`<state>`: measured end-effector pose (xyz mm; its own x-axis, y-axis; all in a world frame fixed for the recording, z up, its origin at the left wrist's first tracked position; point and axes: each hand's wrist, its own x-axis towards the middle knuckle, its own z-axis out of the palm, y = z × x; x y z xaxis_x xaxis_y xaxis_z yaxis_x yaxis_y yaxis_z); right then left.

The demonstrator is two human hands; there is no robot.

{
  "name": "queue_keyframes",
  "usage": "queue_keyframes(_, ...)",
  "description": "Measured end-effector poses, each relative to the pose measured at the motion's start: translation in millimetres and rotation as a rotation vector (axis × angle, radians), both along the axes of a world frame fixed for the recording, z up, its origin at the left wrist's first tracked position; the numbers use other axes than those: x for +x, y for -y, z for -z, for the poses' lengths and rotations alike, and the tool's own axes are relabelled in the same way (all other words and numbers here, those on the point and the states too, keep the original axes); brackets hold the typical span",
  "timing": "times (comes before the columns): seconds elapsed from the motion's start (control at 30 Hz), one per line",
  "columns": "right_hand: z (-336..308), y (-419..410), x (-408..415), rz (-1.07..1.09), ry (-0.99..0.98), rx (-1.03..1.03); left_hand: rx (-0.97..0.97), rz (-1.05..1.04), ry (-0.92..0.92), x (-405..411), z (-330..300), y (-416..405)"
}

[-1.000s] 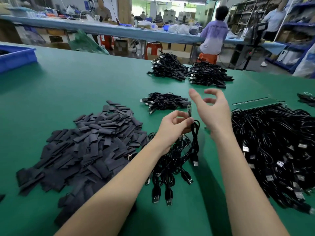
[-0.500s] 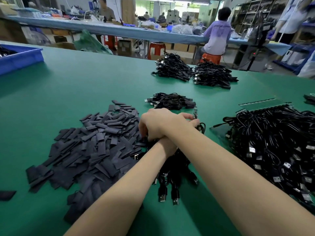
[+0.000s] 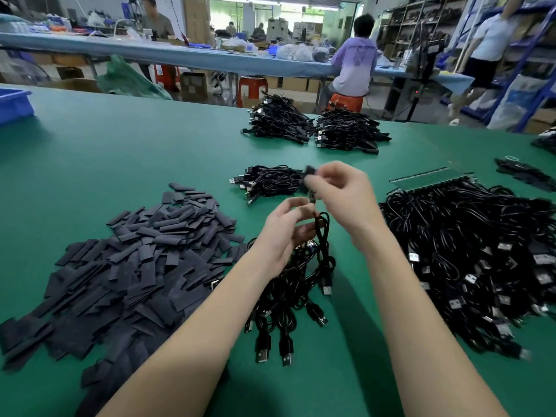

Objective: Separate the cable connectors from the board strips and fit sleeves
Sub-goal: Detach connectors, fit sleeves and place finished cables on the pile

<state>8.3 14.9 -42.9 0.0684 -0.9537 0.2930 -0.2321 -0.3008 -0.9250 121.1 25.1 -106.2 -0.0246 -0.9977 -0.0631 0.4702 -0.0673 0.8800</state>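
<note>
Fingers (image 3: 319,176) of our right hand (image 3: 340,197) pinch a black sleeve (image 3: 310,171) | our left hand (image 3: 285,233) grips a cable (image 3: 323,236) | both above the counter (image 3: 120,152)

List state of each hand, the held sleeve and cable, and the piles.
Left hand: grips a cable.
Right hand: pinches a sleeve.
Sleeve: raised off the table, blurred.
Cable: looped, hanging from the left hand.
Sleeve pile: loose heap, flat on the table.
Cable mass: tangled, some ends on a board strip.
</note>
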Motion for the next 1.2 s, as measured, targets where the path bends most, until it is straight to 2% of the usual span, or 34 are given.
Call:
queue_keyframes(0.13,15.2,7.2,-32.9,-0.027,0.461,0.223,-0.021,0.024,-0.038,1.9,0.7,0.9)
queue_keyframes(0.23,21.5,10.7,-38.9,-0.09,0.604,0.238,-0.031,0.059,-0.055,3.9,0.2,-1.4)
queue_keyframes(0.4,29.3,9.2,-35.3,-0.056,0.44,0.136,-0.066,0.101,-0.006,3.0,-1.5,-4.8)
queue_keyframes(0.53,29.5,8.8,-34.5,-0.056,0.418,0.061,-0.063,0.149,-0.016,3.0,-3.0,-6.1)
queue_keyframes(0.97,34.1,9.3,-39.1,-0.177,0.42,0.017,-0.03,0.197,-0.074,4.9,-4.9,-6.9)
queue_keyframes(1.2,32.7,13.6,-47.8,-0.275,0.392,0.077,-0.097,0.254,-0.02,9.1,-6.2,-9.5)
